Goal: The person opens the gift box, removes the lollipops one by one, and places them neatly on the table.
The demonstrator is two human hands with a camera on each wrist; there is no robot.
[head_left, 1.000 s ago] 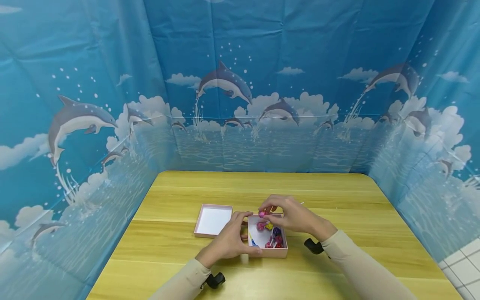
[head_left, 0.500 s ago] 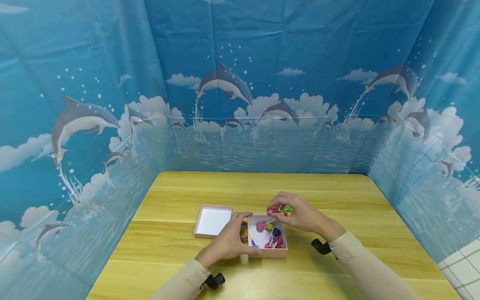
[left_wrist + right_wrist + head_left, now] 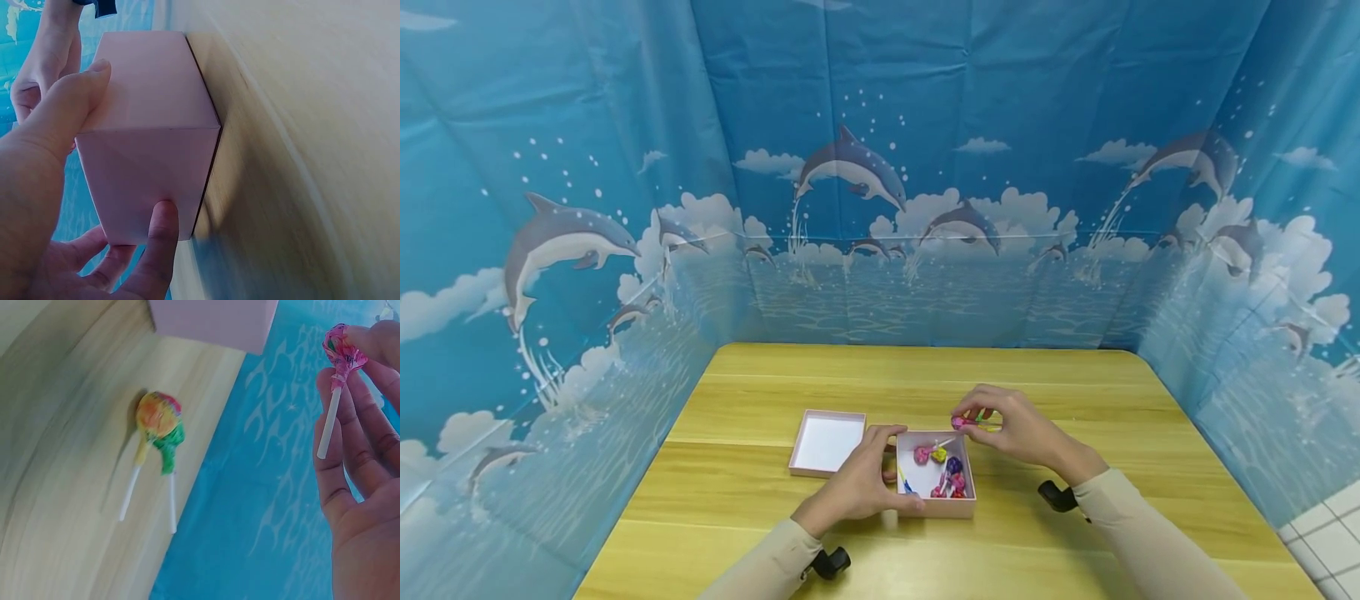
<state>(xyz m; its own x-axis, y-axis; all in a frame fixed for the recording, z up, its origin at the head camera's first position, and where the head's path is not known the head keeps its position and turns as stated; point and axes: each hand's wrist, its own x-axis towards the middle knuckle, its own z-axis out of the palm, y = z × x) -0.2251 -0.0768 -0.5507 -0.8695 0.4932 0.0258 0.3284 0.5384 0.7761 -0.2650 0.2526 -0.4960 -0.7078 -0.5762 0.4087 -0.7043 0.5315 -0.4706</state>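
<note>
Pink and wrapped in shiny paper, a lollipop (image 3: 340,347) sits pinched in the fingertips of the right hand (image 3: 1022,433), with its white stick pointing down along the fingers. That hand's grip is closed on the lollipop, held just above the far right corner of a small pink box (image 3: 936,506). In the right wrist view, two more lollipops (image 3: 157,425), one orange and one green, lie side by side on the wood near the box.

The left hand (image 3: 857,483) holds the near left side of the box. Its thumb and fingers curl round the pink wall, so its grip is closed on the box. Inside the box lie a few more lollipops in pink, yellow and purple wrappers (image 3: 942,471).

Just to the left of the box, and touching nothing, lies the box lid (image 3: 827,442), turned open side up with a white inside.

Everything rests on a yellow wooden tabletop (image 3: 1075,383). Around it on three sides hangs a blue curtain (image 3: 880,167) printed with jumping dolphins, clouds and sea. White floor tiles (image 3: 1333,525) show at the lower right corner.
</note>
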